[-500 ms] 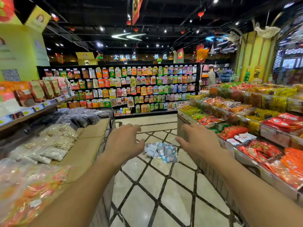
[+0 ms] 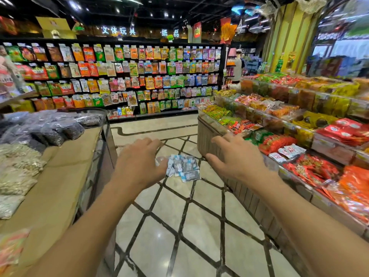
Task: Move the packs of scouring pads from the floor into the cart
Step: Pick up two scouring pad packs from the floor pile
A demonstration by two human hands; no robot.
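Pale blue-and-white plastic: packs of scouring pads (image 2: 183, 166) heaped in a loose pile on the floor (image 2: 179, 226), on glossy cream tile crossed by dark diagonal lines, in the aisle between two displays. Not yet touched. Spilled rather than stacked, overlapping at odd angles, so probably best gathered as a bunch rather than picked one at a time.

Left hand (image 2: 139, 160) stretched forward, palm down, fingers relaxed and slightly spread, holding nothing; overlaps the left edge of the pile in the view but looks to be well above it. Right hand (image 2: 235, 156) likewise extended, palm down, fingers loosely parted, empty, showing just right of the pile against the slatted end of the right-hand display (image 2: 207, 140). Both arms out in front and flanking the pile, which reads as an approach to scoop from two sides.

No cart clearly in view; a dark wire frame (image 2: 103, 148) beside the cardboard-lined worktop (image 2: 60, 176) on the left might belong to one, but cannot tell. Clear bags of dark and pale seeds (image 2: 50, 130) on that worktop; red, orange and green snack packets (image 2: 299, 136) in the tiered bins at right; hanging packets covering the back shelves (image 2: 129, 76). A person (image 2: 237, 66) standing far down the aisle.

Judged stage: the very start, reaching, nothing lifted. Next move likely calls for bending low and closing both hands round the slippery wrappers; likely risk, packs sliding apart on the polished tile.
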